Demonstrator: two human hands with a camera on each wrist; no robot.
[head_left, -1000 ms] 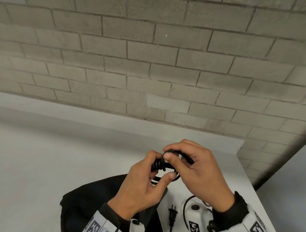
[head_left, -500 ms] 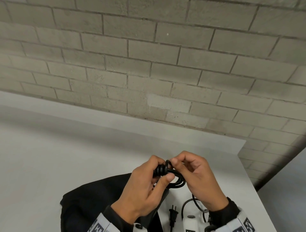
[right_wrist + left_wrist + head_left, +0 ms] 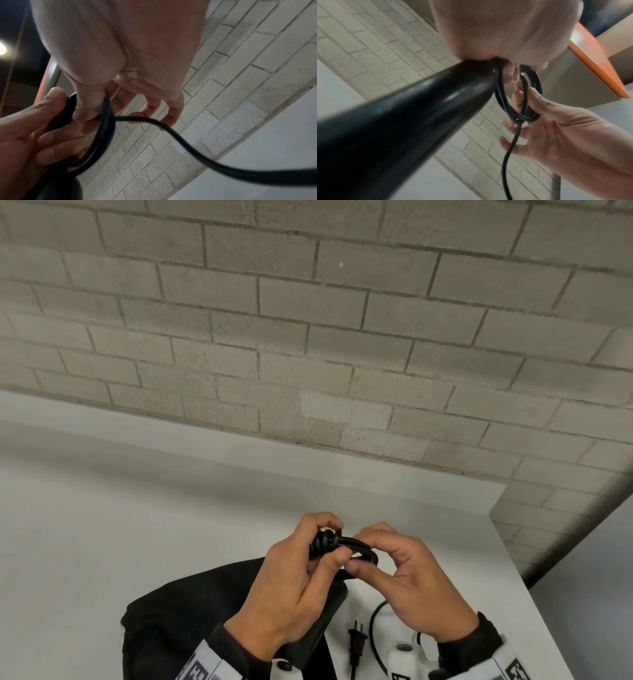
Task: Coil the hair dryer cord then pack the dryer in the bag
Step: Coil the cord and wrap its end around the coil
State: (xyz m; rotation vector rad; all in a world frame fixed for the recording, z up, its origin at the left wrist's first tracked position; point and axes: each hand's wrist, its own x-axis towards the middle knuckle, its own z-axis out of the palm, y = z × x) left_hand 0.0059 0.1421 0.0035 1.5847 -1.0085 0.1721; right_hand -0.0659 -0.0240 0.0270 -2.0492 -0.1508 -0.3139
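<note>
Nearest the camera, at the bottom edge of the head view, the cord's plug [image 3: 357, 639] lies flat on the white counter [image 3: 137, 525], with a loose curve of cord rising beside it toward the right wrist. Just left of the plug the black bag [image 3: 191, 611] lies slumped on the counter, partly under the left forearm. Above these, both hands are raised off the counter and meet over the bag's far edge. The left hand [image 3: 294, 580] has its grip clenched around the hair dryer [image 3: 399, 128]: the left wrist view shows the dark glossy handle running out from the palm, and the ribbed collar where the cord leaves it shows between thumb and fingers in the head view. The right hand [image 3: 407, 577] has its grip pinching the cord [image 3: 356, 546], thumb and forefinger closed on a few small loops gathered just beside the handle's end, the other fingers loosely curled. From the loops a free length of cord hangs down and sweeps away below the right wrist. Farther back the counter runs to a pale brick wall [image 3: 308, 320].
</note>
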